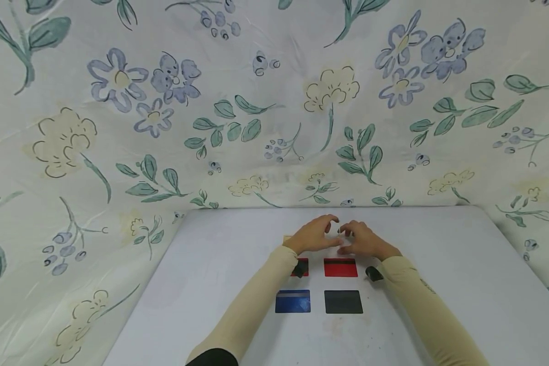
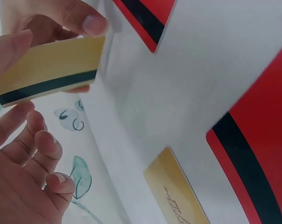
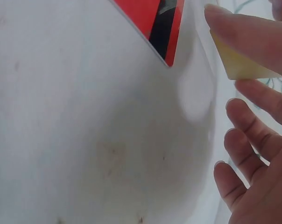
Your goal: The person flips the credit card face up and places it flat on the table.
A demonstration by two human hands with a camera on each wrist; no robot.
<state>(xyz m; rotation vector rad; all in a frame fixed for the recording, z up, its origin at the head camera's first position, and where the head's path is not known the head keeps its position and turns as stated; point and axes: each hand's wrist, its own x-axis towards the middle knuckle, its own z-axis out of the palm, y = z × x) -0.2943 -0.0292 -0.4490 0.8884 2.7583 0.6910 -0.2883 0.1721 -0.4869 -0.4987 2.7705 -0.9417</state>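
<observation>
Between both hands, raised over the back of the table, is a gold card (image 2: 52,63) with a dark stripe. My left hand (image 1: 314,235) pinches one end of it between thumb and index finger, the other fingers loosely bent. At the opposite end, my right hand (image 1: 367,241) also pinches it with thumb (image 3: 253,39) and index finger. In the head view the held card is barely visible, almost edge-on. A second gold card (image 2: 176,191) lies on the table near my left hand, mostly hidden by that hand in the head view.
Two red cards with black stripes lie nearer me: the right one (image 1: 340,268), and the left one (image 1: 305,264) partly hidden by my left wrist. In front of them are a blue card (image 1: 293,302) and a black card (image 1: 343,302). A floral cloth (image 1: 274,101) hangs behind the white table (image 1: 439,244).
</observation>
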